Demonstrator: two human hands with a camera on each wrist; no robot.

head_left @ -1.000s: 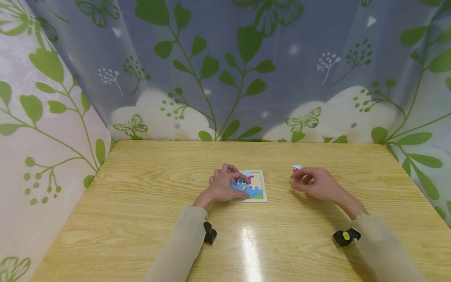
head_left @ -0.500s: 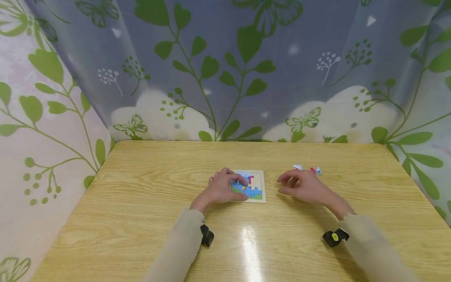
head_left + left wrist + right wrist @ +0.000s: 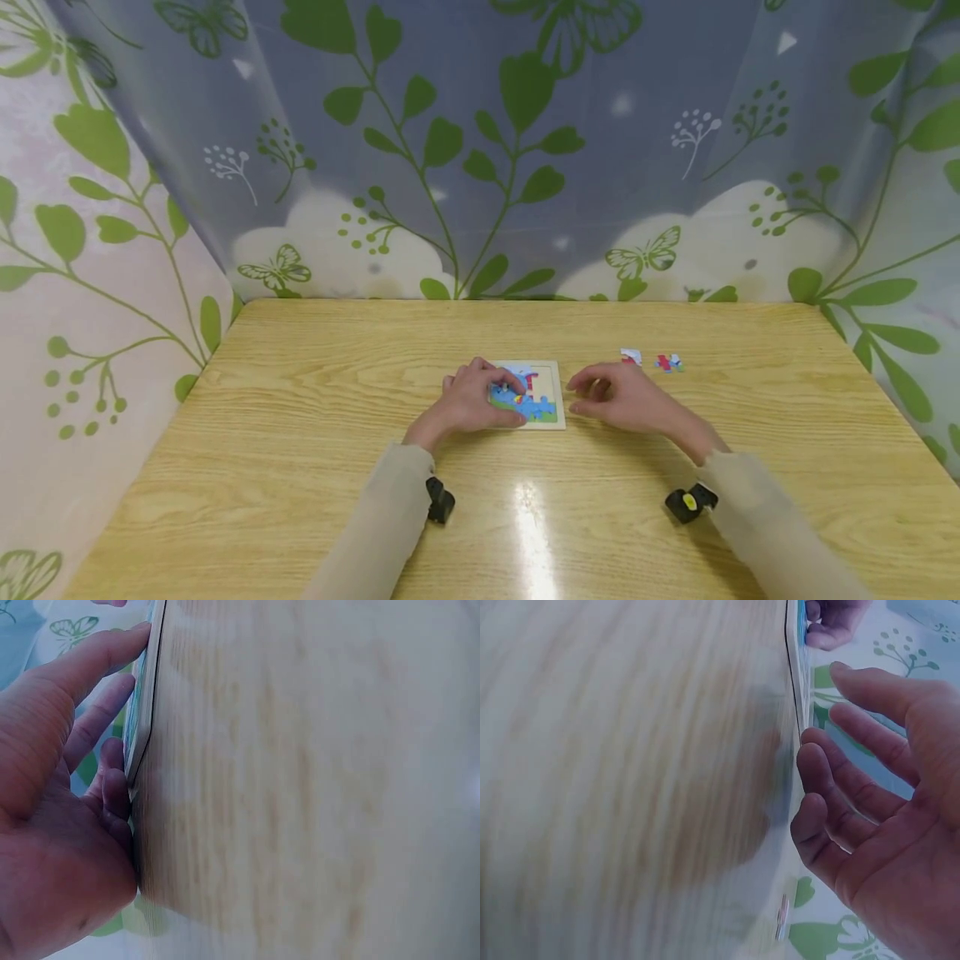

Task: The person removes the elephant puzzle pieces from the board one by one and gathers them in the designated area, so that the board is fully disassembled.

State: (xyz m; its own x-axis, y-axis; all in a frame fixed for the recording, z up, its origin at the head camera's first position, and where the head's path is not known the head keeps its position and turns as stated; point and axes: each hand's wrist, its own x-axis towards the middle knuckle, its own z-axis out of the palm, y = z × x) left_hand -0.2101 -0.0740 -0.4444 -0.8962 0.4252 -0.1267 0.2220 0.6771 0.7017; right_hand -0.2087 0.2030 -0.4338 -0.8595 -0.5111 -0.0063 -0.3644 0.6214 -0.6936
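Note:
A small jigsaw puzzle in a pale wooden tray (image 3: 561, 404) lies flat on the table, its picture blue, green and red. Bare tray shows at its upper right. My left hand (image 3: 468, 400) rests over the tray's left part, fingertips and thumb touching the pieces and covering some. In the left wrist view, its fingertips meet the board's edge (image 3: 142, 735). Just off the tray's right edge is my right hand (image 3: 630, 402), fingers loosely bent. The right wrist view shows nothing between the thumb and fingers of that hand (image 3: 885, 787).
Two loose jigsaw clusters lie behind the right hand: a white and red piece (image 3: 631, 357) and a red, white and blue one (image 3: 669, 363). The wooden table (image 3: 300, 358) ends at a leaf-patterned curtain (image 3: 465, 167). Each wrist carries a small black camera (image 3: 441, 500).
My right hand has moved left, from beside the loose pieces to the tray's right edge, uncovering the red, white and blue piece. The left hand has stayed on the puzzle almost unmoved.

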